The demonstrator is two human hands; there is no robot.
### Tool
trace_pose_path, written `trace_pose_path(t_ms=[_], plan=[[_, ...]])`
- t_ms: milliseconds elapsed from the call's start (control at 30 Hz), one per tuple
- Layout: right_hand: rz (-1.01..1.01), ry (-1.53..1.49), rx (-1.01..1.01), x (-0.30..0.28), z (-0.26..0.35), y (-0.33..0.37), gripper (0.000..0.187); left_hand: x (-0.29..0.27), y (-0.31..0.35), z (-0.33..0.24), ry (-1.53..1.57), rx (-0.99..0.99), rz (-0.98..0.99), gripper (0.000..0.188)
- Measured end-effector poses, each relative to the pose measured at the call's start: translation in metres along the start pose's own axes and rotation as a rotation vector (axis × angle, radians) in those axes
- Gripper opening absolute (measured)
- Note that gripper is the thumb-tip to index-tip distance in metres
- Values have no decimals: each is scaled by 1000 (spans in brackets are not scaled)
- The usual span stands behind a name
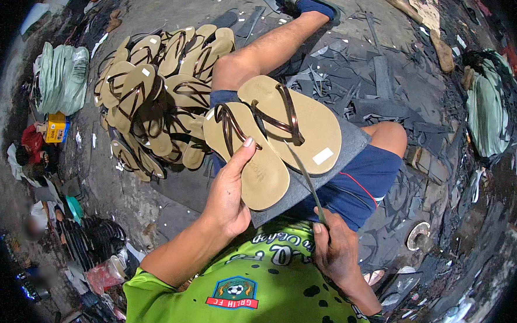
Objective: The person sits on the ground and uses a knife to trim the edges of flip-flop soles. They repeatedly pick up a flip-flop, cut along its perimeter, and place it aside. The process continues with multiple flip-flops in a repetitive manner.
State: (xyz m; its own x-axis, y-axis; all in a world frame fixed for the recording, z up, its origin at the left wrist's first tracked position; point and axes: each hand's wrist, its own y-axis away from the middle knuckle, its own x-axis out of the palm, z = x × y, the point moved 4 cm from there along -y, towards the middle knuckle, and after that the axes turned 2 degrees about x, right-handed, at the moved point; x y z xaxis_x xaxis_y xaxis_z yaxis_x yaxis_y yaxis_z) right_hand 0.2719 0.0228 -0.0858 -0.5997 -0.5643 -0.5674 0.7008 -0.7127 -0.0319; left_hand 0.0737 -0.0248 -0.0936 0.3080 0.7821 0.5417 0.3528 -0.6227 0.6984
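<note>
My left hand (228,196) grips a tan sandal (264,182) with glossy brown straps, its thumb across the top and the other fingers hidden beneath. Partly overlapped by that one, a second tan sandal (316,120) with a small white sticker on its sole rests on a dark flat board (353,148) over my lap. Closed around the lower end of a long, thin knife (308,179), my right hand (337,247) is at the board's near edge. The blade slants up to the second sandal's inner edge, near its strap.
A heap of similar strapped sandals (148,94) lies on the floor to the left. Dark offcuts (385,80) are scattered to the right. Pale green bundles (61,78) stand at the left, with a yellow box (56,128) below. A wooden-handled tool (402,6) lies at the far right.
</note>
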Motion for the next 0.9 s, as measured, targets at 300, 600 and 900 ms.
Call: trace_pose_path(t_ms=[300, 600, 900], plan=[[110, 21, 19, 9, -11, -17, 11, -4, -5, 12, -46, 45, -18, 36], [367, 136, 21, 32, -18, -42, 20, 9, 2, 12, -136, 95, -13, 39], [234, -186, -8, 57, -24, -75, 44, 10, 3, 17, -79, 100, -17, 41]])
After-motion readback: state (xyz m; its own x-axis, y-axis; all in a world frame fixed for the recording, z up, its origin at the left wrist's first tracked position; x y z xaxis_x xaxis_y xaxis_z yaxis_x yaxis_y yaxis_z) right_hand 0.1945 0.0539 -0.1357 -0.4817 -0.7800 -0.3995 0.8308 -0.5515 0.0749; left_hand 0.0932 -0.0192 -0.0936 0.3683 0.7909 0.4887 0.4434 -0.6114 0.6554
